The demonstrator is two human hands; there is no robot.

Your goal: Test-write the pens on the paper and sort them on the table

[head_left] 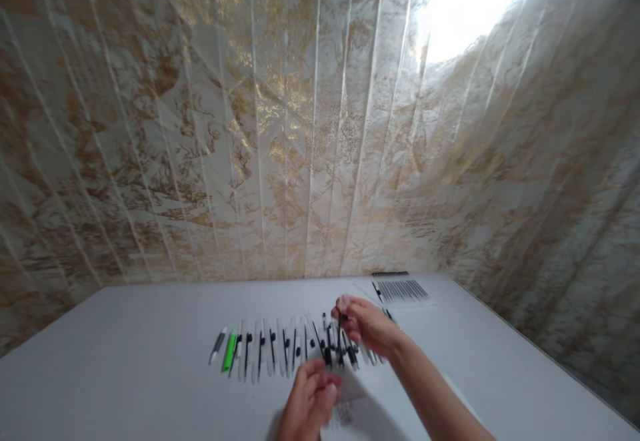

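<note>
My right hand is over the right part of a row of pens and pen parts, its thumb and fingers pinched together. A thin dark pen part points down from the fingertips; its upper end is hidden by the fingers. My left hand is lower and nearer, just in front of the row, with its fingers loosely curved and apart; nothing clear shows in it. Clear pen barrels with thin black refills and black caps lie side by side on the white table.
A bright green highlighter and a grey-and-white pen lie at the row's left end. At the back right is a set of thin dark rods in a line. A gold-patterned curtain hangs behind the table.
</note>
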